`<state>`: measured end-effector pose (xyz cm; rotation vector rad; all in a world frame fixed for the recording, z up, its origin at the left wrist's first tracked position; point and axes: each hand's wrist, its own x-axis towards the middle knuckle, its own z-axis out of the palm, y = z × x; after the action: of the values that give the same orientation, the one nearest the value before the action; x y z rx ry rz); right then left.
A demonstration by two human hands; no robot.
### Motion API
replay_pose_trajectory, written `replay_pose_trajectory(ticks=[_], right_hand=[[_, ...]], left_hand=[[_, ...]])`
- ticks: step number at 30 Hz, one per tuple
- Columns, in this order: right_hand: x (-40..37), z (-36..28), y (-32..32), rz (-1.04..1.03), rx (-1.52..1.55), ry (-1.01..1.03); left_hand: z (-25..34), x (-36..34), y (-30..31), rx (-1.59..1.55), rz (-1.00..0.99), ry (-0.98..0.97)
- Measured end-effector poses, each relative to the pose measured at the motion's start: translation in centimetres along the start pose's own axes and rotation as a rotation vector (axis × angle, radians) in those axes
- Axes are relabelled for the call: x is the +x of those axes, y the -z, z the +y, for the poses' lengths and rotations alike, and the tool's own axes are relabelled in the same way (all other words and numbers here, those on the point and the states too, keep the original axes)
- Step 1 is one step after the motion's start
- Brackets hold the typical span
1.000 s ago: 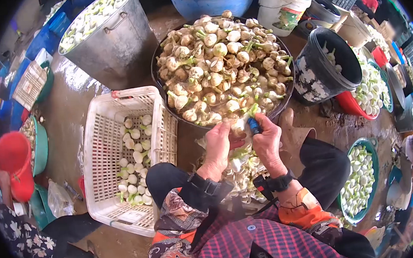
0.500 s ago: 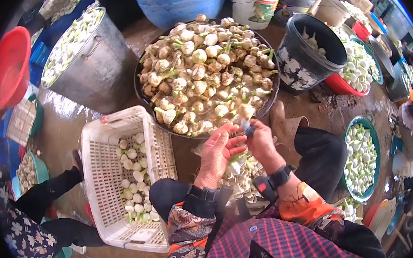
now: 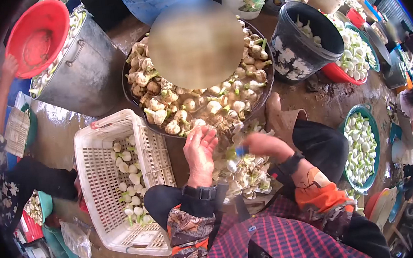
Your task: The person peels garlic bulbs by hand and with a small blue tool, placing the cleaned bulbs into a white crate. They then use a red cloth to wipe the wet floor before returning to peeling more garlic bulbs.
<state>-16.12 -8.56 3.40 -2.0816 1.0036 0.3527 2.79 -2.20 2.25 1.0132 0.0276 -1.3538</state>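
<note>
My left hand (image 3: 200, 151) is raised at the near rim of a wide dark tub (image 3: 133, 103), palm turned inward, fingers loosely curled and apart, with nothing visible in it. My right hand (image 3: 268, 146) is smeared by motion and closed round a small blue-handled tool (image 3: 241, 151); its tip cannot be made out. Below both hands lies a heap of pale garlic peelings (image 3: 247, 177). Muddy unpeeled garlic bulbs (image 3: 155, 104) fill the tub, standing partly in brown water. A round blurred patch hides the tub's middle.
Left of my knee stands a white plastic crate (image 3: 98, 187) holding cleaned bulbs. A metal pot (image 3: 81, 73), black bucket (image 3: 302, 47) and green basin (image 3: 375, 139) surround me. At the left, another person's hand (image 3: 10, 65) holds a red basin (image 3: 39, 40).
My hands have parted: the right swung down and outward with the blue-handled tool, the left moved slightly left. The other person's red basin moved right, over the metal pot. The blurred patch appeared.
</note>
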Motion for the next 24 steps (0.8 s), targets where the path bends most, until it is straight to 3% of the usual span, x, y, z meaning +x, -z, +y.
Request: replay_pose_trajectory(ticks=[1,4,6,8,10,11,13,15,16,17,19,20,21,22,23,24], right_hand=[[-0.1,0.2,-1.1,-0.17,-0.305,-0.048],[1.9,0.9,2.1,0.42,0.103,-0.061],[5.7,2.8,4.3,0.713,-0.105,-0.067],[9.7,5.5,5.8,0.796,-0.299,0.1],[12.3,7.7,5.4,0.73,-0.526,0.076],[13.5,9.6,5.3,0.722,-0.469,0.169],[16.1,11.5,4.7,0.694,-0.283,0.159],[14.3,10.9,5.3,0.707,-0.015,0.004],[15.0,11.4,4.4,0.841,0.13,-0.059],[13.0,9.3,5.6,0.795,0.303,-0.184],[11.0,6.9,4.4,0.997,0.702,-0.057],[8.9,4.3,4.3,0.935,0.757,-0.114],[9.1,3.9,2.7,0.884,0.777,0.063],[7.1,1.5,1.6,0.936,0.768,0.108],[4.5,-0.7,2.0,0.641,0.851,0.034],[4.1,-1.8,0.3,0.696,0.834,0.123]], left_hand=[[0.0,-0.2,0.0,0.016,-0.001,0.0],[0.4,-0.6,-0.2,0.083,0.033,-0.08],[0.5,-0.6,-0.2,0.102,0.048,-0.098],[0.2,-0.2,0.4,0.114,0.044,-0.092],[-0.1,-0.4,-0.1,0.19,-0.003,-0.029],[-0.3,-0.3,0.0,0.198,-0.011,-0.014],[-0.7,-0.2,-0.1,0.199,-0.043,0.007],[-1.0,-0.1,-0.4,0.206,-0.096,0.007],[-1.1,-0.1,-0.4,0.233,-0.131,0.0],[-1.0,-0.2,-0.9,0.26,-0.134,0.004],[-1.4,0.1,-1.0,0.326,-0.163,-0.012],[-1.9,-0.1,-1.3,0.41,-0.178,-0.099],[-2.4,-0.5,-2.0,0.484,-0.181,-0.18],[-2.5,-1.7,-3.7,0.622,-0.139,-0.255],[-3.0,-1.2,-3.1,0.648,-0.236,-0.285],[-2.9,-0.1,-1.7,0.669,-0.329,-0.322]])
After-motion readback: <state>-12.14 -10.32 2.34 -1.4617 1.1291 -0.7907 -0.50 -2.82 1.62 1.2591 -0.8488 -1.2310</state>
